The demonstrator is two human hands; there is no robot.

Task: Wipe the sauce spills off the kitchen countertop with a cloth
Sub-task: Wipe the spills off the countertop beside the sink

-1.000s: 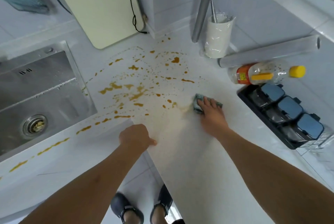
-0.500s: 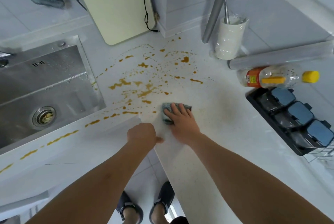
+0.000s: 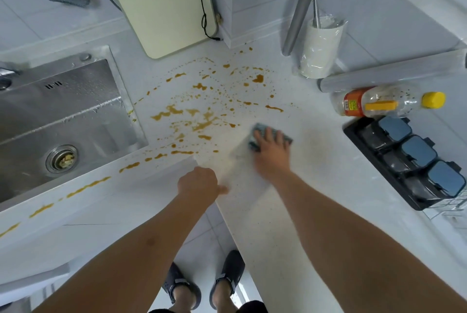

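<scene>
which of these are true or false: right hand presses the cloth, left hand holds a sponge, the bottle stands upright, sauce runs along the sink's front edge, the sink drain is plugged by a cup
1. The right hand presses the cloth on the countertop. True.
2. The left hand holds a sponge. False: it rests on the counter edge as a fist and holds nothing.
3. The bottle stands upright. False: it lies on its side.
4. Sauce spills run along the front edge of the sink. True.
5. A cup plugs the drain. False: no cup is there.
</scene>
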